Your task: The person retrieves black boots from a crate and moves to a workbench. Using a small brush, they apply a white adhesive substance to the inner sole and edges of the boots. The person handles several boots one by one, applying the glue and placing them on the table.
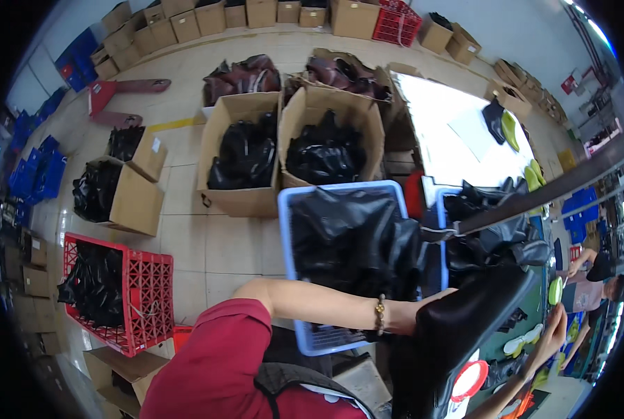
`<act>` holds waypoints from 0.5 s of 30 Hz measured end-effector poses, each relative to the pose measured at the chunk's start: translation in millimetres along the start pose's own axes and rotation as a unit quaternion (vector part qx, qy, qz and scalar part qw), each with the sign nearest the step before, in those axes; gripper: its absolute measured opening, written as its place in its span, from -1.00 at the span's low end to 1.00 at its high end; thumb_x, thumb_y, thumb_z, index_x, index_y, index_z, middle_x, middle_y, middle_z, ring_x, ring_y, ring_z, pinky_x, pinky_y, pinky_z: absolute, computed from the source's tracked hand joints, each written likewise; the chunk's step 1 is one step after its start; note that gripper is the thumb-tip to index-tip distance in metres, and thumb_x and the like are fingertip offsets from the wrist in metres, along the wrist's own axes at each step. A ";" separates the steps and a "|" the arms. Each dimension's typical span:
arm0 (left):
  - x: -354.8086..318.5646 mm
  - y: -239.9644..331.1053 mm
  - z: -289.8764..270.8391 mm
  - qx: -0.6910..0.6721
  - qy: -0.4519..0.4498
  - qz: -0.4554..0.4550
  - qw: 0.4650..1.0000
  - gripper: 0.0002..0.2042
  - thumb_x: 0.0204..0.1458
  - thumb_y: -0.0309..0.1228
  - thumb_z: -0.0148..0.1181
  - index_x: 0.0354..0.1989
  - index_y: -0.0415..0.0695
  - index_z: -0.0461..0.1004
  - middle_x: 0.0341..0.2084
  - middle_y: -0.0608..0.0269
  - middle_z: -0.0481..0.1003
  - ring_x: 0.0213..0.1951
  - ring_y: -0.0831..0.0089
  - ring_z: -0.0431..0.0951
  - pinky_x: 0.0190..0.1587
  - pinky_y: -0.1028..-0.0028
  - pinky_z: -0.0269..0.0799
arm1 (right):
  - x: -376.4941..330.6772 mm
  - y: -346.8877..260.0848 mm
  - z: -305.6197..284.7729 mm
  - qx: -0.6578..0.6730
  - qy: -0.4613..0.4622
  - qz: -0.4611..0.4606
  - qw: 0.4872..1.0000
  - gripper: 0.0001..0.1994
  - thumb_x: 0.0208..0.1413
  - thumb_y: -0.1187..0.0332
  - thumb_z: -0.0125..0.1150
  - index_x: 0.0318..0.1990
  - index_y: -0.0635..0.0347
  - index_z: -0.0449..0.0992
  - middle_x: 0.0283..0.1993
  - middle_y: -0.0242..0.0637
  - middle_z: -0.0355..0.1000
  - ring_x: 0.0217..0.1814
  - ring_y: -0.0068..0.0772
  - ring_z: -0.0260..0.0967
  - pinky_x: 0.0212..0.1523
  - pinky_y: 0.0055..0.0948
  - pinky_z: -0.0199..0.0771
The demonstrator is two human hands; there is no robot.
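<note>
Right of the blue basket (290, 264), a boot (469, 311) mostly hides the left hand (403, 318), likely supporting it; I can't tell either grip.

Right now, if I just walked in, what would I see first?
Probably the shiny black boot-shaped piece at the lower right, near the camera. Then the light-blue plastic basket in the middle, piled with glossy black pieces. The bright red plastic crate at the left pops out.
</note>
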State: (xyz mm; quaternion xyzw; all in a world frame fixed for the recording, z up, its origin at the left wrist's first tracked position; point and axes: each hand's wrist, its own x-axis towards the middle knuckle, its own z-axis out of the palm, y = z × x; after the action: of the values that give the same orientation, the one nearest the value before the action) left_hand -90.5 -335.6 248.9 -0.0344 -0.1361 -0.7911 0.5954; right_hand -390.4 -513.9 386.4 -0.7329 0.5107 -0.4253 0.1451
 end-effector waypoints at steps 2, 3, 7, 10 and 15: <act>-59.8 56.1 60.7 0.203 -0.003 0.090 0.975 -0.71 0.32 -0.37 0.08 0.14 -0.21 0.45 -0.15 0.36 0.54 -0.06 0.63 0.52 0.05 0.55 0.46 | -75.8 -76.5 -21.1 0.019 -0.076 -0.001 0.997 -0.53 0.28 0.18 0.26 0.15 0.43 0.48 -0.02 -0.20 0.53 0.04 -0.45 0.42 0.07 -0.47 0.39; -80.1 70.6 55.5 0.245 -0.014 0.111 0.963 -0.71 0.32 -0.39 0.08 0.15 -0.22 0.44 -0.15 0.39 0.53 -0.09 0.66 0.51 -0.01 0.60 0.46 | -120.8 -141.5 17.1 0.090 -0.134 -0.043 0.986 -0.44 0.26 0.00 0.21 0.12 0.42 0.49 -0.09 -0.24 0.52 -0.02 -0.46 0.41 0.03 -0.50 0.37; -238.6 145.0 37.1 0.419 0.243 0.229 0.844 -0.73 0.32 -0.38 0.07 0.10 -0.25 0.46 -0.06 0.33 0.52 -0.02 0.65 0.46 0.03 0.62 0.41 | -262.4 -323.9 156.7 0.254 -0.388 -0.061 0.884 -0.27 0.01 -0.06 0.44 0.13 0.44 0.47 -0.05 -0.21 0.51 0.01 -0.39 0.42 0.08 -0.44 0.36; -359.8 200.6 50.7 0.389 0.361 0.303 0.791 -0.73 0.27 -0.35 0.16 0.06 -0.19 0.47 -0.19 0.40 0.50 -0.26 0.72 0.46 -0.18 0.64 0.43 | -327.4 -372.1 249.1 0.364 -0.579 -0.014 0.729 -0.25 -0.16 0.16 0.63 0.15 0.45 0.46 0.07 -0.10 0.51 0.13 -0.31 0.44 0.21 -0.34 0.36; -498.3 278.9 75.2 0.316 0.478 0.416 0.705 -0.82 0.29 -0.39 0.12 0.01 -0.11 0.39 -0.53 0.48 0.40 -0.52 0.74 0.36 -0.44 0.68 0.29 | -371.6 -461.3 360.1 0.281 -0.676 -0.107 0.673 -0.31 -0.12 0.30 0.57 0.19 0.44 0.44 0.07 -0.03 0.55 0.10 -0.34 0.50 0.16 -0.41 0.42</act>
State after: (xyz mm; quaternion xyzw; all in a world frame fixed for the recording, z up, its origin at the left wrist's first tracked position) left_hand 310.5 77.5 261.8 0.4858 -0.0469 -0.2835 0.8255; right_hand 132.6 -68.4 293.7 -0.7947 0.0477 0.0499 0.6030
